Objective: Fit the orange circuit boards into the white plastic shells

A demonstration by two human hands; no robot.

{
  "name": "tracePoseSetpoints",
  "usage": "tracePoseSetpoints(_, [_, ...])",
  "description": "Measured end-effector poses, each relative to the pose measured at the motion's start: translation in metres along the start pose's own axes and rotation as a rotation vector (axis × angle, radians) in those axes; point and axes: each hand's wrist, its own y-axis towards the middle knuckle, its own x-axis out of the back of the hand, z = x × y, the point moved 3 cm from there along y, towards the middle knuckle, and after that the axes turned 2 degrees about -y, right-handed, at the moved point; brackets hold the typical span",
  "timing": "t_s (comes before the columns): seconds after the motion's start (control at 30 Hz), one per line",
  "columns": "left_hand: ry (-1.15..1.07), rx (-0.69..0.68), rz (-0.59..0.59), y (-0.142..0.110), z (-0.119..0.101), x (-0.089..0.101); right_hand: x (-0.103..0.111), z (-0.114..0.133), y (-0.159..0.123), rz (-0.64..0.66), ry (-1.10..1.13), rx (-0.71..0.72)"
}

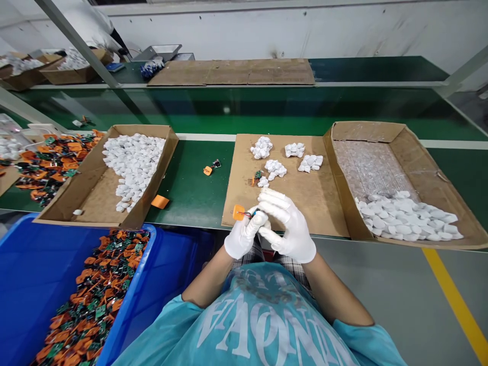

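Note:
Both my hands wear white gloves and meet above the front edge of the cardboard sheet (293, 198). Between its thumb and fingers, my left hand (244, 235) pinches a wired circuit board, mostly hidden, with an orange square part (238, 212) sticking out to the left on short wires. My right hand (290, 226) is beside it with fingers stretched and thumb apart, its tips close to the left fingers. Just beyond the hands, a small green board (258, 175) with orange lies near piles of white caps (275, 169).
A carton of white pieces (133, 168) stands left, another carton (450, 203) right. A blue bin (143, 269) holds many orange-and-green assemblies (95, 300); more are heaped far left (57, 162). Loose orange parts (160, 202) lie on the green table (190, 193). A person in white is at back left.

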Motion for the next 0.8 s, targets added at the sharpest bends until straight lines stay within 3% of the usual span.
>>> tracePoseSetpoints(0.2, [-0.058,0.076,0.189,-0.002,0.01,-0.006,-0.002,-0.005,0.003,0.109,-0.032,0.027])
tracePoseSetpoints(0.37, [-0.023,0.113,0.03,0.004,0.02,0.001,-0.007,-0.003,0.0,0.048,-0.145,0.047])
tracePoseSetpoints(0.5, [0.005,0.019,-0.114,0.007,0.014,0.001,-0.009,0.0,-0.006,-0.098,-0.171,-0.096])
tracePoseSetpoints(0.6, [0.05,-0.06,-0.142,0.007,0.01,-0.002,-0.012,0.002,-0.012,-0.137,-0.197,-0.146])
tracePoseSetpoints(0.8, [0.18,-0.132,-0.089,0.009,0.0,-0.008,-0.014,0.005,-0.017,-0.204,-0.268,-0.117])
